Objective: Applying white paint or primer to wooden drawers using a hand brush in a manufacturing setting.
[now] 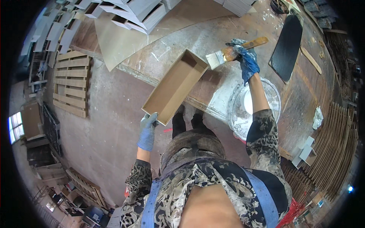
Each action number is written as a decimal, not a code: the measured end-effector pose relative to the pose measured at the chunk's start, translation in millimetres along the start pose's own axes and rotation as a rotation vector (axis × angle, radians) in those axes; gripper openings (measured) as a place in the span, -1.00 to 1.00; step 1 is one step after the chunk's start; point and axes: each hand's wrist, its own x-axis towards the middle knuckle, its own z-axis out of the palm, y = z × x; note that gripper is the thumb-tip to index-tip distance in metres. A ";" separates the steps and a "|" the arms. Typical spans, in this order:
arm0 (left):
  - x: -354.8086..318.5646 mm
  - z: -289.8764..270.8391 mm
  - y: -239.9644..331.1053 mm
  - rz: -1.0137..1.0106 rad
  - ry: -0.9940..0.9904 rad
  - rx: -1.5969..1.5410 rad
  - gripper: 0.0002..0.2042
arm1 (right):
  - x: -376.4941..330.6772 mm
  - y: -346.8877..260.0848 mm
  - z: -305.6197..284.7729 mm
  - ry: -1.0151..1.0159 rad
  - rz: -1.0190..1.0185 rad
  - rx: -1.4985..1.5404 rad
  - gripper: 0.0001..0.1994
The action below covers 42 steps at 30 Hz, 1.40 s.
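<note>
Pinching the lower end of the box [176,85] at mid-frame, the left hand [147,130], its grip closed, could let it twist or drop if the brush [229,54], wrapped firmly by the right hand [247,60] at upper right, presses hard on the far end.

The person wears a long-sleeved shirt [178,182] with a mixed pattern of black, grey and cream, where some parts look like leaves and others like leopard spots, and two blue, finely striped straps [262,193] pass over the shoulders. At the waist there is a grey-brown, stained garment [192,147], and below it dark legwear [178,126]. The left glove [146,133] is pale blue with greyish fingers, while the right glove [249,62] is deeper blue, smeared whitish.
</note>
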 end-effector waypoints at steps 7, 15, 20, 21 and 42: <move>-0.2 1.6 0.2 -0.008 -0.032 0.039 -0.67 | -36.8 8.0 -11.2 0.114 -0.076 0.004 -0.69; 2.2 15.1 -0.3 -0.034 -0.063 -0.049 -0.71 | -99.4 37.2 21.4 0.283 -0.137 -0.037 -0.72; 1.7 15.3 3.8 -0.006 -0.105 -0.047 -0.76 | -147.2 45.2 36.2 0.323 -0.160 -0.138 -0.71; 1.7 15.0 4.2 -0.026 -0.094 -0.047 -0.74 | -138.8 43.1 32.5 0.363 -0.174 -0.115 -0.71; 5.0 11.5 20.6 -0.080 -0.105 -0.047 -0.77 | -239.9 48.3 113.3 0.285 0.021 -0.427 -0.70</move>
